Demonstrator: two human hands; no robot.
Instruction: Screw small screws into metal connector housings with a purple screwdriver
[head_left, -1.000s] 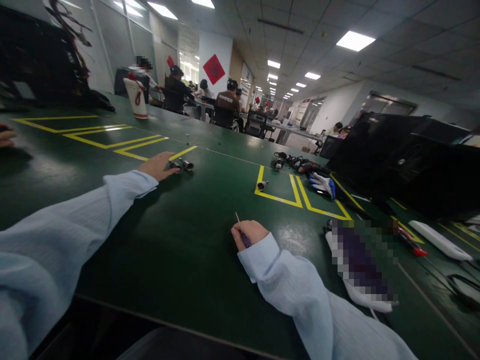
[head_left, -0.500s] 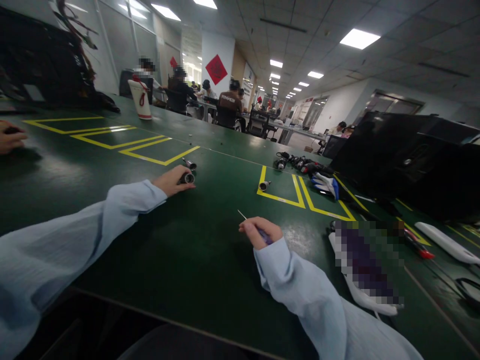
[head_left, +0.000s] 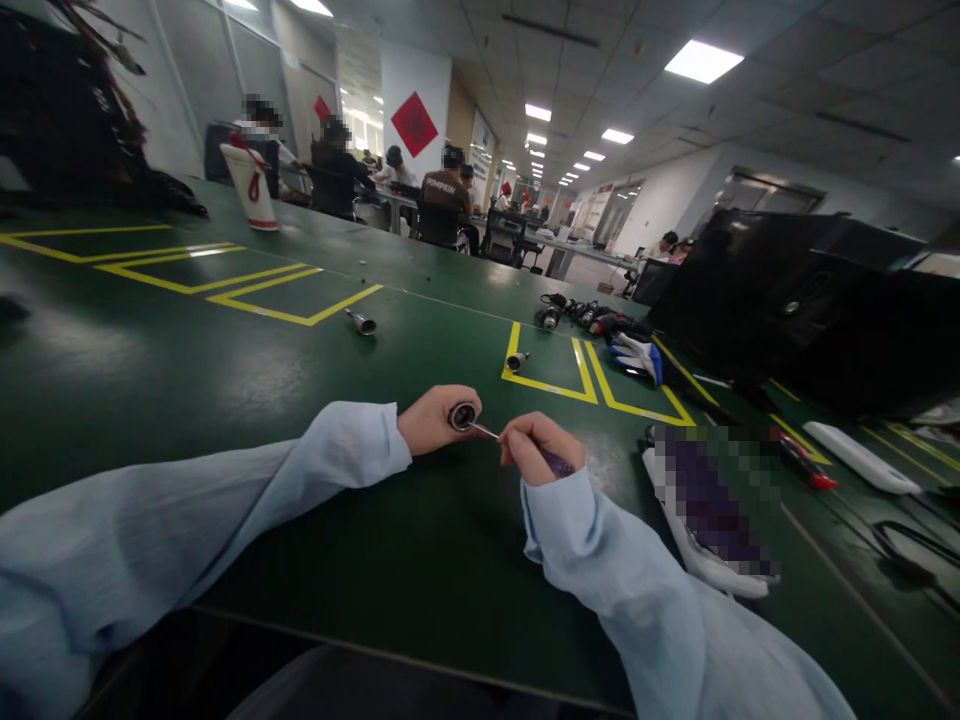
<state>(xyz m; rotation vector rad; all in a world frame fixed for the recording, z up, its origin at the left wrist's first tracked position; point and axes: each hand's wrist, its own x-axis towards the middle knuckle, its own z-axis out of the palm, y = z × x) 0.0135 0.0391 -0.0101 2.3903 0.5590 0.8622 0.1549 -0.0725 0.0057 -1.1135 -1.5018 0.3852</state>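
Observation:
My left hand is closed around a small metal cylinder, its open end turned toward my right hand. My right hand pinches a thin purple-handled tool; its fine metal tip reaches the cylinder's mouth. Both hands rest low on the dark green table, close together near its middle. A second metal cylinder lies farther back on the left, beside yellow tape lines. A third one sits inside a yellow-taped box.
A white cup stands at the far left. Several dark parts and a white-and-blue glove lie at the back right. Large black cases fill the right side. A red-handled tool lies nearby. Seated people work at tables behind.
My left hand picked up one cylinder from the far left and drew it back toward me. My right hand brought the tool's tip to its opening. Another person's hand at the left edge is gone.

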